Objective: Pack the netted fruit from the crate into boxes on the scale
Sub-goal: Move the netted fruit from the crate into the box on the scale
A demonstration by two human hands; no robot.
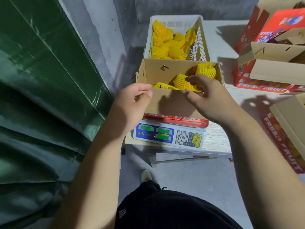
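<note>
An open cardboard box stands on a digital scale. Behind it, a white plastic crate holds several fruits in yellow foam netting. Inside the box, one netted fruit lies at the far right and another near the front wall. My right hand reaches over the box's near flap, fingers and thumb curled round a third netted fruit. My left hand pinches the left corner of the near flap between thumb and forefinger.
The scale sits on a low wooden stand. Red "FRESH FRUIT" cartons are stacked at the right and one lies near right. A green curtain hangs at the left. My shoe is on the concrete floor.
</note>
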